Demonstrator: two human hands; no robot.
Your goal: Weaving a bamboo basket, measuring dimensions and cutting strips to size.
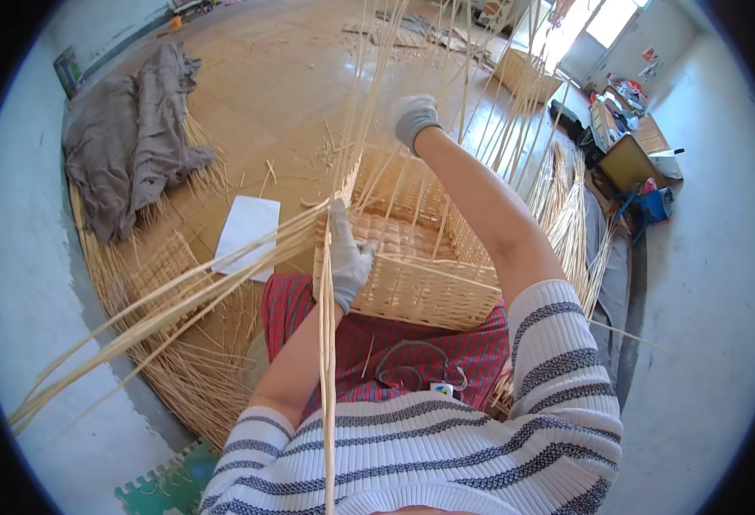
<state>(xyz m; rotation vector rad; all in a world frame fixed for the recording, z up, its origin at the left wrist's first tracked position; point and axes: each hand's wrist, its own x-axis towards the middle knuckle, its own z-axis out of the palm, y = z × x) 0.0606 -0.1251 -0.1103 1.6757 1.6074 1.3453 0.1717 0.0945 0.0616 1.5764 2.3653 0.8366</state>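
Observation:
A partly woven wicker basket (429, 287) rests on my lap, its near wall toward me. Long pale strands (468, 77) stand up from its far and right sides. At its left corner my left hand (351, 257), in a light grey glove, is closed on the basket's edge, with the thumb toward the inside. A bundle of long strands (197, 292) fans out to the left from that corner, and another strand hangs toward my chest. My right hand (416, 118), gloved too, is raised beyond the basket with curled fingers; whatever they hold is hidden.
A grey-brown cloth (133, 142) covers strands at the left. Near it lie a white sheet (249, 236), a woven piece (163, 270) and loose strands (193, 382). Strand bundles (570, 223) lean at the right, by a blue container (654, 206). Another basket (525, 77) stands farther back.

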